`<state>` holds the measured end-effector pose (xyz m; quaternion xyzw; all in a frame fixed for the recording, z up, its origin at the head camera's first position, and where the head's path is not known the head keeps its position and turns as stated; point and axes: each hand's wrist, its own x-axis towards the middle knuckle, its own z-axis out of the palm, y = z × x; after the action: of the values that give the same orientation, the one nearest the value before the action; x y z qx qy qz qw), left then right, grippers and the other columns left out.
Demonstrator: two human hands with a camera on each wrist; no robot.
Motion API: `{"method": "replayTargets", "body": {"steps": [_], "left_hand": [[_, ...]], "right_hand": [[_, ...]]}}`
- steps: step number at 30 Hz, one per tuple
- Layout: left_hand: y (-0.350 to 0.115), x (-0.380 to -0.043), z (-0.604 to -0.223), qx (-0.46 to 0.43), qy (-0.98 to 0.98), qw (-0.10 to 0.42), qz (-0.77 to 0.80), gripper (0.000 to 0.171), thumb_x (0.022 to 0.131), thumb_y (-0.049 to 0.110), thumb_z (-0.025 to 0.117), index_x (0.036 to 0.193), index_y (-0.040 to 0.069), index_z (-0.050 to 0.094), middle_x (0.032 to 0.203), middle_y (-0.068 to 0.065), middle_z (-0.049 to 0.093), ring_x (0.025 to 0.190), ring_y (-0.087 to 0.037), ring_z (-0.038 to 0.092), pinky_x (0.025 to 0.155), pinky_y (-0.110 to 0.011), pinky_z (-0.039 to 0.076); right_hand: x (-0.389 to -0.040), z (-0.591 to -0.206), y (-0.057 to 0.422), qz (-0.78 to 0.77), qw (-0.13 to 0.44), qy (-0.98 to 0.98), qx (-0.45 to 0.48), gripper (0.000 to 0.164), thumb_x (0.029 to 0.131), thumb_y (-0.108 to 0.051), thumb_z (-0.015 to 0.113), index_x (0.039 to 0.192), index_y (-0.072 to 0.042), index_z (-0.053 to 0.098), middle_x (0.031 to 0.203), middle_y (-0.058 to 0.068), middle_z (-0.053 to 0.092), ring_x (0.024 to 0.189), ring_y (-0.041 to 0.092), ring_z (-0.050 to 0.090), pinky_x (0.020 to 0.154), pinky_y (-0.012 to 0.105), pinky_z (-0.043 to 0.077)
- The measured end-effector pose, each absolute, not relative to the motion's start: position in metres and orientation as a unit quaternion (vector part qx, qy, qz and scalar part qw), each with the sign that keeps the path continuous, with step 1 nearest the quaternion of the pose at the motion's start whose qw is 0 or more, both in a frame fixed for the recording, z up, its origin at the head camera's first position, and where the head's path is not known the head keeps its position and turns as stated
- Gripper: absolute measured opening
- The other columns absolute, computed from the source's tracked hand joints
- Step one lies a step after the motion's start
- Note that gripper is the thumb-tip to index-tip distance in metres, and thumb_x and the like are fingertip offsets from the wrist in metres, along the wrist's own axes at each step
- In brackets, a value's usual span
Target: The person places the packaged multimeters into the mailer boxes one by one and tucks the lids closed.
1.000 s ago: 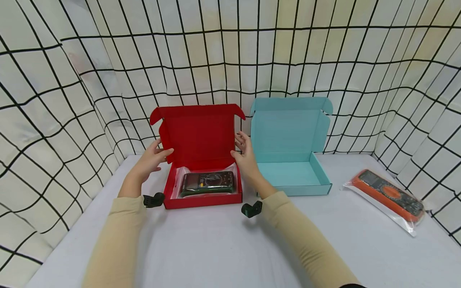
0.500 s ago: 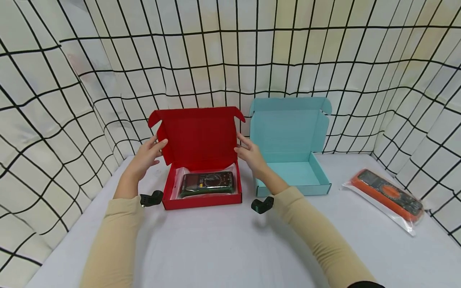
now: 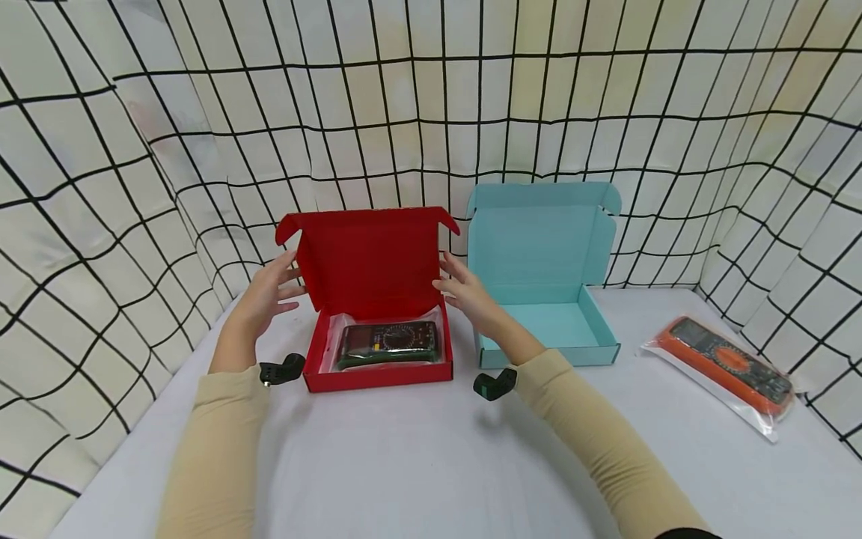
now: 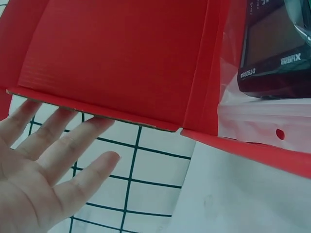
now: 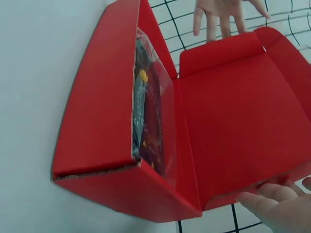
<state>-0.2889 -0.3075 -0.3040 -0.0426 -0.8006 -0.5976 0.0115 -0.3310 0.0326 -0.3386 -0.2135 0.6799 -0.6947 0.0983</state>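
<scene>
**Open red carton with bagged multimeter, two hands at its lid**

Backdrop: white cloth, rippled, printed with a black grid.

Table: smooth, white-covered.

Two sleeves, beige fabric, finely creased: left, right.

Red cardboard box: rectangular, matt, raw corrugated edges; hinged lid raised, its rounded ear flaps spread.

Light-blue cardboard box: same pattern, lid up, standing just right of the red one.

Orange-cased multimeter: oblong, dark face, round orange dial; in glossy clear plastic, lying at far right.

Dark rectangular multimeter: screen and dial face upward, white lettering; in a wrinkled clear bag with a punched hole, inside the red box.

Left hand: fingers spread and nearly straight at the lid's left edge, gripping nothing.

Right hand: fingers extended, slightly bent, at the lid's right edge, nothing grasped; contact cannot be told.

Changes from half a second ago: lid's top edge sits lower; left thumb no longer overlaps the lid's front. Light-blue box and orange-cased multimeter unmoved.
</scene>
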Motion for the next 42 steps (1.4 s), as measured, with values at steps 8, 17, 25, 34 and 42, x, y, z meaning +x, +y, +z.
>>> {"method": "replayTargets", "body": {"steps": [8, 17, 25, 34, 42], "left_hand": [[-0.317, -0.287, -0.307, -0.055, -0.781, -0.007, -0.622, 0.093, 0.1, 0.071, 0.029, 0.165, 0.009, 0.005, 0.167, -0.025, 0.017, 0.145, -0.053, 0.03, 0.116, -0.067, 0.022], [-0.319, -0.284, -0.303, -0.071, -0.775, -0.018, -0.628, 0.094, 0.099, 0.074, 0.02, 0.165, 0.008, 0.007, 0.165, -0.027, 0.019, 0.144, -0.055, 0.029, 0.115, -0.069, 0.022], [-0.328, -0.283, -0.291, -0.022, -0.733, -0.087, -0.674, 0.107, 0.091, 0.085, 0.017, 0.165, 0.01, 0.003, 0.168, -0.024, 0.012, 0.144, -0.052, 0.028, 0.087, -0.04, 0.058], [-0.326, -0.287, -0.283, -0.015, -0.749, -0.112, -0.653, 0.106, 0.093, 0.082, 0.025, 0.165, 0.008, 0.002, 0.166, -0.026, 0.016, 0.14, -0.052, 0.036, 0.082, -0.042, 0.058], [-0.319, -0.288, -0.28, -0.01, -0.748, -0.103, -0.656, 0.103, 0.095, 0.079, 0.031, 0.165, 0.009, 0.004, 0.164, -0.028, 0.017, 0.14, -0.056, 0.033, 0.08, -0.045, 0.058]], "right_hand": [[-0.331, -0.339, 0.043, -0.73, 0.136, 0.637, -0.207, 0.074, 0.104, -0.013, 0.046, 0.165, -0.009, 0.005, 0.169, 0.015, 0.018, 0.152, 0.038, 0.022, 0.12, 0.058, 0.023], [-0.331, -0.338, 0.05, -0.737, 0.15, 0.627, -0.202, 0.073, 0.104, -0.014, 0.044, 0.166, -0.01, 0.005, 0.168, 0.015, 0.021, 0.151, 0.039, 0.025, 0.12, 0.059, 0.022], [-0.334, -0.335, 0.053, -0.747, 0.167, 0.605, -0.218, 0.061, 0.111, -0.033, 0.026, 0.166, -0.014, 0.009, 0.169, 0.017, 0.018, 0.15, 0.047, 0.024, 0.119, 0.064, 0.017], [-0.343, -0.318, 0.061, -0.747, 0.197, 0.602, -0.203, 0.075, 0.105, -0.061, 0.016, 0.166, -0.017, 0.013, 0.166, 0.02, 0.025, 0.145, 0.054, 0.03, 0.114, 0.073, 0.019], [-0.344, -0.3, 0.053, -0.672, 0.197, 0.685, -0.203, 0.075, 0.103, -0.062, 0.027, 0.165, -0.02, 0.019, 0.165, 0.018, 0.027, 0.14, 0.054, 0.039, 0.111, 0.074, 0.026]]}}
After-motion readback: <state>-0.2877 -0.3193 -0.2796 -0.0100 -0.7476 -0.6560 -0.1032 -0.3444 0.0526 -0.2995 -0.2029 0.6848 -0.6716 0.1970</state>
